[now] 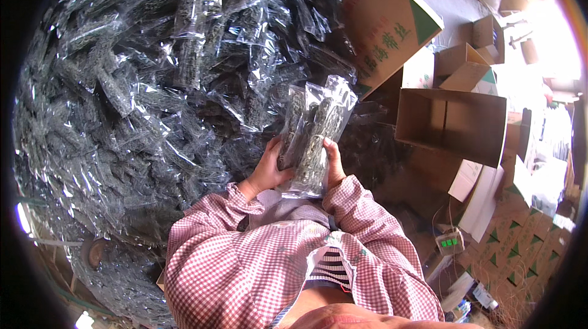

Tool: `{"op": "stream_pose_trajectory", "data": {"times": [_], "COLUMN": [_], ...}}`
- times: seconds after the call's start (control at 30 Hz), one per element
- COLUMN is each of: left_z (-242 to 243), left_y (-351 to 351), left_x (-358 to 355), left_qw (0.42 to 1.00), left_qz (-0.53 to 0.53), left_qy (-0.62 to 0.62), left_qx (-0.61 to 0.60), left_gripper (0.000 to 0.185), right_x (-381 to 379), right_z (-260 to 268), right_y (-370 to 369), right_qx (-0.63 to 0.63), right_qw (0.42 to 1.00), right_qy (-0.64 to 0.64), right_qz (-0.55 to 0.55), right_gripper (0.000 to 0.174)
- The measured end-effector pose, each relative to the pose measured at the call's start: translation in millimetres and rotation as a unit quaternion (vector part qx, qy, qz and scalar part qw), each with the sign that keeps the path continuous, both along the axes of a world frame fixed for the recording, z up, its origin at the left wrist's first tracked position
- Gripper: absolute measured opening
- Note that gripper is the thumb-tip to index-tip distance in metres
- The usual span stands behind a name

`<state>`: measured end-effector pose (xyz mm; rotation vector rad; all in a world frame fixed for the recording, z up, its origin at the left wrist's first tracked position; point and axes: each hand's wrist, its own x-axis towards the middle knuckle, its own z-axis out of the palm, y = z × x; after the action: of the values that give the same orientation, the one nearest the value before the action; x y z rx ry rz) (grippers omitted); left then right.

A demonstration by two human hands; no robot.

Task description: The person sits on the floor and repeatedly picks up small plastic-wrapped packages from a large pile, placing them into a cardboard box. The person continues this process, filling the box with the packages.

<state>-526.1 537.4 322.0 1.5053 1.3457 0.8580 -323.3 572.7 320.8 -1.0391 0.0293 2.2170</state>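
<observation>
Between both hands I hold a few clear plastic packets of dried shredded seaweed (312,150), standing side by side above my lap. My left hand (271,166) grips their left side, with the thumb across the front near the bottom. On the right side, my right hand (334,161) presses with its thumb near the middle; its other fingers are hidden behind the packets. Just beyond my hands rises a big heap of similar packets (183,81), reaching far to the left. The packets' clear ends stick up at the top.
A printed cardboard carton (390,30) leans tilted against the heap at upper right. An open carton (450,122) lies on its side to the right. Beyond are more cartons (464,62), a device with a green lit display (450,241), stacked flat cardboard (510,246) and a bottle (484,296).
</observation>
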Motion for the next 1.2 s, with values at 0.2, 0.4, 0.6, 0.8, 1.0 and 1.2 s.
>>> {"op": "stream_pose_trajectory", "data": {"times": [0.2,0.4,0.6,0.8,1.0,1.2], "left_z": [-18,-29,-52,-55,-58,-72], "left_y": [13,7,25,19,4,91], "left_x": [23,30,30,30,60,23], "left_qw": [0.771,0.889,0.856,0.987,0.999,0.985], "left_qz": [0.356,-0.049,0.173,0.081,-0.022,0.035], "left_qy": [-0.411,-0.361,-0.399,-0.012,0.031,0.128], "left_qx": [-0.331,-0.278,-0.281,-0.141,-0.027,0.106], "left_gripper": [0.031,0.057,0.051,0.048,0.041,0.04], "right_x": [21,39,64,71,62,59], "right_z": [28,14,9,19,4,-4], "right_y": [0,-28,-52,-43,-35,-53], "right_qx": [-0.033,-0.085,0.042,0.003,-0.026,-0.06], "right_qw": [0.999,0.994,0.999,0.995,0.998,0.984], "right_qy": [0.038,0.066,-0.029,-0.059,-0.056,-0.083], "right_qz": [-0.006,0.016,-0.003,-0.075,-0.01,-0.144], "right_gripper": [0.076,0.072,0.057,0.052,0.057,0.056]}}
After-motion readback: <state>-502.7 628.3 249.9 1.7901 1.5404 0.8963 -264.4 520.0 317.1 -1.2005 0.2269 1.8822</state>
